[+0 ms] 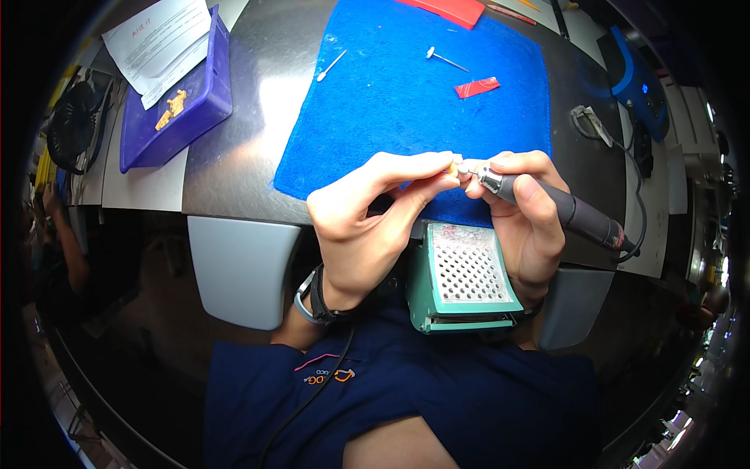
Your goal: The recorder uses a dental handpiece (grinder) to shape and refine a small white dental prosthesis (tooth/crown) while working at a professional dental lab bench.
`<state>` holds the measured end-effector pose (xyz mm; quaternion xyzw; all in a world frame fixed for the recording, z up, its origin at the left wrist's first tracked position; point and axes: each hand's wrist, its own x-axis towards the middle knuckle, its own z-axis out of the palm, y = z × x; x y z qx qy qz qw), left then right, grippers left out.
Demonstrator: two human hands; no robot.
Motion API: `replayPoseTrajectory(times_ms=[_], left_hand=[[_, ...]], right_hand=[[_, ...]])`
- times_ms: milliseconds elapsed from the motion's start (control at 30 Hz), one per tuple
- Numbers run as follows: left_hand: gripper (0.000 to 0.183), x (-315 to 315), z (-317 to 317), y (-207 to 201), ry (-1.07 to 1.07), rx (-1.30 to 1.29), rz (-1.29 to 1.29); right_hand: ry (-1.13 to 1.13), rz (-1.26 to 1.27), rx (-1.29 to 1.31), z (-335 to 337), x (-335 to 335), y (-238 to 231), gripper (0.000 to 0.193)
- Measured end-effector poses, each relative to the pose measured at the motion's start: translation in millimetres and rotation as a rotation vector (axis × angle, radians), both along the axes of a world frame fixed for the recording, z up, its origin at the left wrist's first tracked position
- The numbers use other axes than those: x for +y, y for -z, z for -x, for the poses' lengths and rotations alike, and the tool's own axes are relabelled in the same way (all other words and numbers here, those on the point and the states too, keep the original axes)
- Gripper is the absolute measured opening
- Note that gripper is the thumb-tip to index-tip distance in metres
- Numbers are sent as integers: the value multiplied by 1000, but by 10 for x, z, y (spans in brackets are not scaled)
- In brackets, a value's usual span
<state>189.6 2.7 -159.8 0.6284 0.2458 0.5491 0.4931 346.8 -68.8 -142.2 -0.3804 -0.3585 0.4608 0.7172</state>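
Note:
My left hand point(367, 207) pinches a tiny yellowish piece point(452, 169) between thumb and fingertips; its shape is mostly hidden. In my right hand point(531, 227) lies a dark rotary handpiece point(582, 217) with a metal collar, its front end pointing left. A small pale tip point(465, 169) on the handpiece meets or nearly meets the yellowish piece. Both hands are close together over the near edge of a blue cloth point(391, 109). Two thin-shanked bits, one white-headed point(445, 58) and one slim point(331, 66), lie farther off on the cloth beside a red strip point(477, 87).
Below my hands sits a green box point(420, 293) with a perforated top plate point(470, 270). A purple tray point(180, 141) at left holds yellow-orange pieces point(172, 109) and a paper point(160, 47). Grey armrests point(242, 270) flank me. A cable point(644, 203) runs near a blue unit point(642, 86).

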Motion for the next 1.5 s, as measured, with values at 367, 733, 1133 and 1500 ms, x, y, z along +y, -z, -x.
replayPoseTrajectory(times_ms=[367,733,1133,1500], left_hand=[[22,-2,-1,-4,-3,-5,5],[22,19,-18,-20,-20,-17,-40],[18,1,-4,23,3,-50,-30],[19,29,28,36,34,-10,-108]], right_hand=[[-24,3,18,-5,7,-5,28],[-50,-22,25,-21,12,16,26],[-13,16,-11,7,6,-27,26],[-44,-4,8,3,0,-25,26]])
